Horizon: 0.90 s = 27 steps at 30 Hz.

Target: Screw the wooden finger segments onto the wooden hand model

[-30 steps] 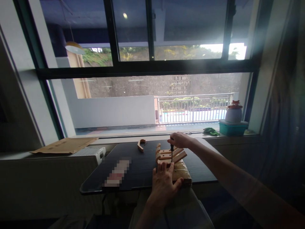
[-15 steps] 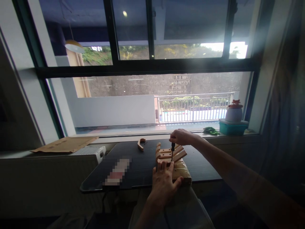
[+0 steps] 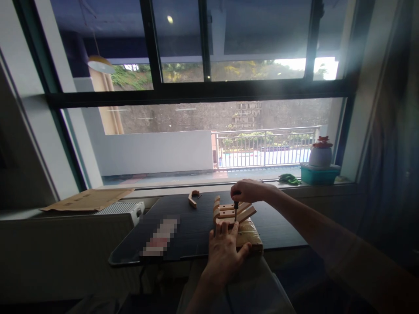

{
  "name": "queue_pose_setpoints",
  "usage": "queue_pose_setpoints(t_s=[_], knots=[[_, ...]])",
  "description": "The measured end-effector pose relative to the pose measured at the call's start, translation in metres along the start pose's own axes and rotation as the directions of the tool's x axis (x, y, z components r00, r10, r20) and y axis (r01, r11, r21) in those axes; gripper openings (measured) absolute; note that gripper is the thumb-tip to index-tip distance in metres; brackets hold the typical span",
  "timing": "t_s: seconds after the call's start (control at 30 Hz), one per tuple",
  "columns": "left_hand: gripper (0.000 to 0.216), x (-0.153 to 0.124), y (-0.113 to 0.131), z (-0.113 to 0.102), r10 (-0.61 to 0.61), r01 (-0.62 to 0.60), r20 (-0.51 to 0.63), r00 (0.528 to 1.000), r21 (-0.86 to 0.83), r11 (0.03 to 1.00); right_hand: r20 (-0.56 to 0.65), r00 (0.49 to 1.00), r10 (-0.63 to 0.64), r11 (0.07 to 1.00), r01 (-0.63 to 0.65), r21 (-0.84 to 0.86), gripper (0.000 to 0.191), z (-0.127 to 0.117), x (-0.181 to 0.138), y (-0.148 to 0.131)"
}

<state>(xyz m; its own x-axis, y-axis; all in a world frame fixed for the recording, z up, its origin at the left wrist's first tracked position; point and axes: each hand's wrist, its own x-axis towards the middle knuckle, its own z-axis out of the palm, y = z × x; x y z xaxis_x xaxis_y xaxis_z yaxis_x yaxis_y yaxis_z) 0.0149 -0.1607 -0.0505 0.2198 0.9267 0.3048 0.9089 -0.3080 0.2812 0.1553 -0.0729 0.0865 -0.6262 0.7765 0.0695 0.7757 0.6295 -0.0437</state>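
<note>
My right hand (image 3: 248, 190) is closed around the screwdriver (image 3: 235, 208), held upright over the wooden hooks (image 3: 225, 214) at the far end of the block (image 3: 250, 237). My left hand (image 3: 224, 249), spread rather than clenched, rests at the block's left side. A curved wooden piece (image 3: 191, 201) lies left of the block.

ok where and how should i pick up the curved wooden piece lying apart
Probably by the near end of the curved wooden piece, coming from the near side: it lies bent like a C opening right, and that end slants toward the camera.
</note>
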Motion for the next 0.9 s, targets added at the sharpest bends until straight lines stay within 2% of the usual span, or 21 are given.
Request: queue_pose_setpoints(t_s=[0.1, 0.33, 0.5, 0.73, 0.9], knots=[[0.065, 0.000, 0.000, 0.001, 0.014, -0.014, -0.016, 1.000, 0.005, 1.000, 0.006, 1.000, 0.004, 1.000, -0.004, 0.004, 0.024, 0.003, -0.001, -0.001], [0.066, 0.000, 0.001, 0.001, 0.008, -0.008, -0.011, 1.000, 0.011, 1.000, 0.009, 0.991, 0.136, 0.991, -0.136, -0.020, 0.028, 0.017, 0.011, -0.004], [0.066, -0.001, 0.001, -0.001, 0.001, -0.001, 0.005, 1.000, 0.002, 1.000, 0.044, 0.979, 0.198, 0.979, -0.196, -0.059, 0.029, 0.011, 0.016, -0.003], [0.065, -0.001, 0.001, -0.001, 0.008, -0.008, 0.003, 1.000, 0.002, 1.000, 0.143, 0.986, 0.084, 0.996, -0.081, -0.026, 0.026, -0.006, 0.004, -0.003], [0.065, -0.001, 0.000, 0.000, 0.024, -0.024, -0.014, 1.000, 0.007, 1.000, 0.109, 0.990, 0.089, 0.996, -0.089, -0.002, 0.027, 0.000, 0.003, -0.007]])
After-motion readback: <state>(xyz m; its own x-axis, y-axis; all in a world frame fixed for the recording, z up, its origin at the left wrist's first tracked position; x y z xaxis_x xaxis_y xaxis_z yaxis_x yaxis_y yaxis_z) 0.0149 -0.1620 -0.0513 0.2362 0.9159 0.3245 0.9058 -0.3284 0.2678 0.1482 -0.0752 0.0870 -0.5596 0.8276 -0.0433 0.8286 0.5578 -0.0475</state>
